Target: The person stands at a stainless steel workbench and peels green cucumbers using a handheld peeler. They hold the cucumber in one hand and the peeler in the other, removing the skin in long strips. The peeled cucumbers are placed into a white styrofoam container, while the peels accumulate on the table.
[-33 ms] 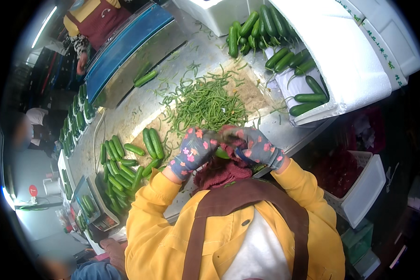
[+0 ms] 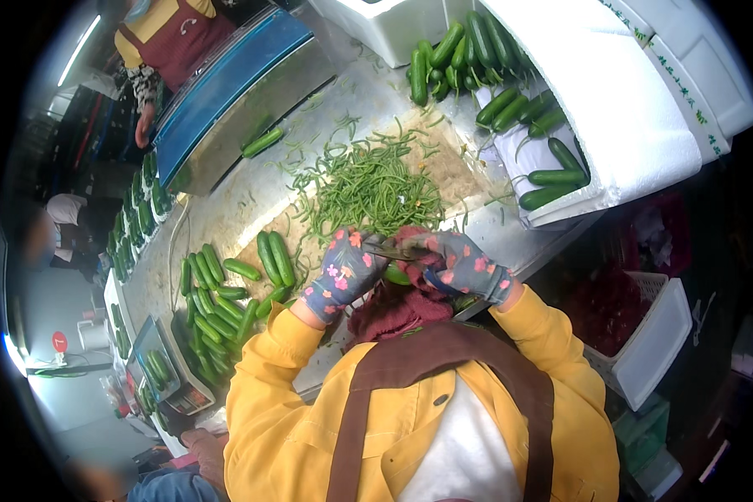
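Observation:
My left hand [image 2: 340, 269], in a grey glove with pink flowers, is closed with its fingertips around something I cannot make out. Facing it, my right hand [image 2: 462, 261] in a matching glove is closed on a tool with a blue handle and a thin dark blade-like part, perhaps scissors. The tips of both hands nearly meet. Below them a maroon cloth [image 2: 397, 311] lies bunched, and a bit of green cucumber [image 2: 398, 274] shows between the hands. Just beyond sits a heap of thin green stem pieces [image 2: 372, 188] on the table.
Several cucumbers [image 2: 217, 314] lie at left beside a scale [image 2: 188, 381]. More cucumbers [image 2: 552, 177] spill from a tipped white foam box [image 2: 635, 125] at right. A blue-edged metal machine [image 2: 226, 92] stands far left, with a co-worker [image 2: 180, 38] behind. A white crate [image 2: 644, 343] stands lower right.
My hands have barely moved; the blade-like part between them shows more clearly now. The co-worker's hand at the far left has shifted slightly down.

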`<action>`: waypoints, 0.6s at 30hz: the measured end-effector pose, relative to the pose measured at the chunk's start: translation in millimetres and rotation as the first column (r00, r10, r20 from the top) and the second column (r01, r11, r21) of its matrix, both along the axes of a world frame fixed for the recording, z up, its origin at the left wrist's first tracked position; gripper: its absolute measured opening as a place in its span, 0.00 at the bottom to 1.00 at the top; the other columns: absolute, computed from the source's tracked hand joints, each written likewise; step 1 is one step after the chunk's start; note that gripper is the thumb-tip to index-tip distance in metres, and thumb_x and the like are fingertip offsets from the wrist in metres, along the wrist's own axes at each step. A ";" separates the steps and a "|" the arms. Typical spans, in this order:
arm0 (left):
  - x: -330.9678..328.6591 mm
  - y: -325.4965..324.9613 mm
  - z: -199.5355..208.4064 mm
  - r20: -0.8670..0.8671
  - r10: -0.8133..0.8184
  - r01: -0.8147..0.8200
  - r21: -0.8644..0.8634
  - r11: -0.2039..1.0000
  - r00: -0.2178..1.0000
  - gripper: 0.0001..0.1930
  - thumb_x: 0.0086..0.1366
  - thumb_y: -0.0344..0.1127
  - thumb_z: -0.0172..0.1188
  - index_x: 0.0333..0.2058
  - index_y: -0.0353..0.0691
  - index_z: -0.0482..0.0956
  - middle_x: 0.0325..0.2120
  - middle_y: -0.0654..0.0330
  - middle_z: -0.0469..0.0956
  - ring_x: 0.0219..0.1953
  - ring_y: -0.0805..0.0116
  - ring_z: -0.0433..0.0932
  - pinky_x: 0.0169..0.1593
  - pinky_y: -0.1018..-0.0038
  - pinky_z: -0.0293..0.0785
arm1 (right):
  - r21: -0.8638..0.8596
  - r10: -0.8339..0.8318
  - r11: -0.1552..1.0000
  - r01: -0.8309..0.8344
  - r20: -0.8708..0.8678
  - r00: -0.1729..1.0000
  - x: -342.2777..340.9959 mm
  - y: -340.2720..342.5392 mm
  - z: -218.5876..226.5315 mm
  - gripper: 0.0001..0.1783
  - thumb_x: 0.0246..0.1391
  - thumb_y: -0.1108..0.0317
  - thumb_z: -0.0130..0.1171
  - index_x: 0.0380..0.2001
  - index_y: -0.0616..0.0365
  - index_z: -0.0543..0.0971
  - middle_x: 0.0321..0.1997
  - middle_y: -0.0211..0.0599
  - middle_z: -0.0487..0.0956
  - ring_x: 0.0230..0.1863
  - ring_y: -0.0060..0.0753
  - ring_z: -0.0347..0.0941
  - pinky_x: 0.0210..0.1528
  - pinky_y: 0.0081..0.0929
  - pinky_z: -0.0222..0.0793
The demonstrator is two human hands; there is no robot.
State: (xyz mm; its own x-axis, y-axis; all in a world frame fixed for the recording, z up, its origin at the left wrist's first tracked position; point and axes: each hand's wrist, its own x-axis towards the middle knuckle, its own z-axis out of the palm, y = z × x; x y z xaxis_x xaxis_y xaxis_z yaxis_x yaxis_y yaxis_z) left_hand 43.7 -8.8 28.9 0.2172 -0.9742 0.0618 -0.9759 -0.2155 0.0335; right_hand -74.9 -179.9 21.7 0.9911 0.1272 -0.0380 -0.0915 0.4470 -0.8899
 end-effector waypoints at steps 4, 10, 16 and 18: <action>1.8 8.9 -0.2 0.045 0.120 -0.111 -0.161 0.981 0.992 0.10 0.45 0.34 0.52 0.31 0.45 0.70 0.20 0.63 0.69 0.23 0.63 0.69 0.29 0.68 0.61 | 0.014 0.124 0.992 -0.124 -0.001 0.992 -6.5 -28.2 -21.8 0.28 0.35 0.67 0.55 0.43 0.67 0.66 0.40 0.38 0.70 0.42 0.26 0.67 0.47 0.19 0.60; 3.2 5.2 11.9 0.030 0.062 -0.057 -0.148 0.987 0.998 0.12 0.45 0.33 0.52 0.32 0.43 0.69 0.25 0.63 0.71 0.25 0.66 0.70 0.31 0.68 0.62 | -0.436 -0.294 0.867 0.240 -0.060 0.954 -9.7 -9.0 -46.4 0.31 0.33 0.68 0.55 0.46 0.66 0.64 0.34 0.34 0.72 0.32 0.28 0.69 0.36 0.21 0.65; 8.0 5.4 22.1 0.015 0.099 -0.090 -0.290 0.953 0.995 0.12 0.44 0.33 0.52 0.32 0.43 0.70 0.27 0.63 0.72 0.28 0.67 0.71 0.32 0.69 0.63 | -0.263 -0.280 0.923 0.281 0.041 0.959 -4.4 -10.1 -39.7 0.30 0.34 0.63 0.55 0.44 0.65 0.65 0.35 0.35 0.72 0.33 0.29 0.69 0.36 0.22 0.65; 7.6 6.9 18.1 0.029 0.105 -0.096 -0.220 0.971 0.994 0.11 0.43 0.33 0.52 0.30 0.43 0.70 0.27 0.63 0.73 0.30 0.66 0.72 0.33 0.68 0.63 | -0.517 -0.431 0.750 0.411 0.089 0.898 -4.4 -7.9 -29.2 0.29 0.34 0.62 0.56 0.43 0.65 0.67 0.36 0.35 0.72 0.34 0.26 0.68 0.38 0.21 0.64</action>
State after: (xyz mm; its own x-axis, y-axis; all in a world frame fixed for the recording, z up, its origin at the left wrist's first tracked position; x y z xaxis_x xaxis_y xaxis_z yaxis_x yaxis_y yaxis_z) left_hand 51.3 -2.0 47.1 0.3061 -0.9096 0.2810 -0.9512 -0.3040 0.0521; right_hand -79.3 -187.8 -7.5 0.9365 -0.3505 -0.0097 -0.0370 -0.0713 -0.9968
